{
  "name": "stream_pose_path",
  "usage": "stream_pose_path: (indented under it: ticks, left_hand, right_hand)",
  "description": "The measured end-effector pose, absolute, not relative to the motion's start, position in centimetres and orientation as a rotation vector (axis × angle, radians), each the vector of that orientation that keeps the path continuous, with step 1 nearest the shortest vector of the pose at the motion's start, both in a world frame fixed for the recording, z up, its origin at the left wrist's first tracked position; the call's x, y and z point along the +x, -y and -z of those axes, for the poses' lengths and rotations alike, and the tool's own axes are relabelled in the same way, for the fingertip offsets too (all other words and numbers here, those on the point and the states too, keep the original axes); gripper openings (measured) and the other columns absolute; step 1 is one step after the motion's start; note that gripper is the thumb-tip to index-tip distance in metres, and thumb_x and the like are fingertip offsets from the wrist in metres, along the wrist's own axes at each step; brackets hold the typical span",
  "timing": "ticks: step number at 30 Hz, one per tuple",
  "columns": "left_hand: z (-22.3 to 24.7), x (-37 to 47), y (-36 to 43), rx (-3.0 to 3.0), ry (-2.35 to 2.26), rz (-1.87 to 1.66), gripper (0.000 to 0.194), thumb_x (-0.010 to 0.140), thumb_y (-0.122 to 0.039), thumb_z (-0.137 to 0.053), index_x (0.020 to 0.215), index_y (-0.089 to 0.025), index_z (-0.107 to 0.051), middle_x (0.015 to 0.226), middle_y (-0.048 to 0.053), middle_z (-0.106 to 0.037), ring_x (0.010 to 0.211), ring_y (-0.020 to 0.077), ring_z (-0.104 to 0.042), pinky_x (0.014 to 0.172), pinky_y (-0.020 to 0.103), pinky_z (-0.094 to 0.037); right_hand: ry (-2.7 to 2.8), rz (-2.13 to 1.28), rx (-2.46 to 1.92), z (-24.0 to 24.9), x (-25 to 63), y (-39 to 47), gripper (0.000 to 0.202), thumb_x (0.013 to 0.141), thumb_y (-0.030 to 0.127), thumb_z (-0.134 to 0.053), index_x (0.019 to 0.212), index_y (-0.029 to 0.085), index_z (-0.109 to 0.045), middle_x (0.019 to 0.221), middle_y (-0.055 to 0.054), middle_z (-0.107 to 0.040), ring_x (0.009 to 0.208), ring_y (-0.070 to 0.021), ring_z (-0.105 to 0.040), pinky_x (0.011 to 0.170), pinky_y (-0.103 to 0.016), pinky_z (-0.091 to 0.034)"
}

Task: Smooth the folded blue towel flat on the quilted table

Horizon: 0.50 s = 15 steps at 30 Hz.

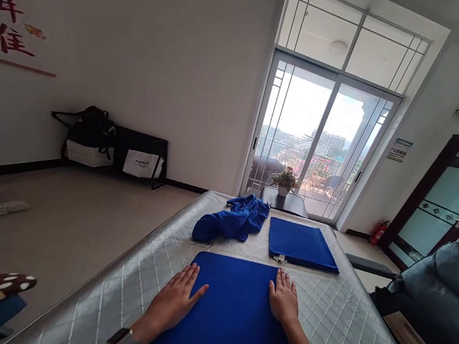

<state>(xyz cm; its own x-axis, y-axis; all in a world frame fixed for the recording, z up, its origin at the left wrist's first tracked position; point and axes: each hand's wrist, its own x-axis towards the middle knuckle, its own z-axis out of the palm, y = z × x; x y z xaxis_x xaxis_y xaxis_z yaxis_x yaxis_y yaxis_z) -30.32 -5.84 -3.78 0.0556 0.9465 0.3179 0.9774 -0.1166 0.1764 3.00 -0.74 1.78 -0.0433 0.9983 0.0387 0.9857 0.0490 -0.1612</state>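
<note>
A flat blue cloth (226, 324) lies smooth on the quilted silver mattress (102, 303) in front of me. Along its left edge rests my left hand (177, 295), open, with the thumb on the cloth and a watch on the wrist. My right hand (284, 298) lies open across the right edge near the far corner. Beyond the cloth is a crumpled blue cloth (234, 220). To its right sits a neatly folded blue cloth (303, 243) with a small white tag at its near edge.
Past the mattress's far end stands a potted plant (285, 181) on a dark chair, before sliding glass doors. A dark armchair (438, 295) holding a brown card is at the right. A black rack (141, 142) with bags stands by the left wall.
</note>
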Motion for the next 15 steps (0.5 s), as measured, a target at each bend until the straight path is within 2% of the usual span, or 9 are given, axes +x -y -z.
stream_pose_path:
  ticks: [5, 8, 11, 15]
  left_hand:
    - [4.1, -31.0, 5.2, -2.183, 2.045, 0.588, 0.077, 0.096, -0.064, -0.026, 0.152, -0.011, -0.031, 0.157, 0.014, -0.034, 0.146, 0.0277, -0.03, 0.118, 0.047, -0.029]
    - [3.1, -30.2, 5.1, -2.183, 2.032, 0.62, 0.078, 0.097, -0.062, -0.027, 0.153, -0.009, -0.026, 0.159, 0.016, -0.029, 0.147, 0.029, -0.026, 0.118, 0.049, -0.029]
    - [1.5, -26.7, 5.0, -2.358, 1.905, 0.618, 0.074, 0.099, -0.059, -0.024, 0.154, -0.011, -0.023, 0.16, 0.015, -0.026, 0.147, 0.0274, -0.025, 0.118, 0.048, -0.03]
    - [-0.5, -18.2, 3.8, -2.656, 1.638, 0.591, 0.069, 0.1, -0.058, -0.024, 0.152, -0.014, -0.031, 0.158, 0.014, -0.034, 0.146, 0.0246, -0.028, 0.118, 0.044, -0.03]
  right_hand:
    - [2.151, -0.142, -2.04, -1.6, 3.1, 0.6, 0.064, 0.099, 0.044, -0.016, 0.156, 0.015, -0.015, 0.162, -0.003, -0.017, 0.15, -0.0177, -0.011, 0.12, -0.039, -0.003]
    - [2.134, -0.157, -2.031, -1.5, 3.1, 0.6, 0.065, 0.098, 0.044, -0.017, 0.156, 0.014, -0.015, 0.162, -0.004, -0.017, 0.149, -0.0179, -0.011, 0.12, -0.039, -0.003]
    - [2.122, -0.174, -2.023, -1.4, 3.2, 0.5, 0.066, 0.098, 0.044, -0.018, 0.156, 0.013, -0.015, 0.162, -0.004, -0.017, 0.15, -0.0179, -0.011, 0.12, -0.039, -0.003]
    - [2.122, -0.168, -2.017, -1.5, 3.2, 0.7, 0.065, 0.098, 0.041, -0.017, 0.156, 0.011, -0.016, 0.162, -0.006, -0.018, 0.149, -0.019, -0.012, 0.12, -0.04, -0.004]
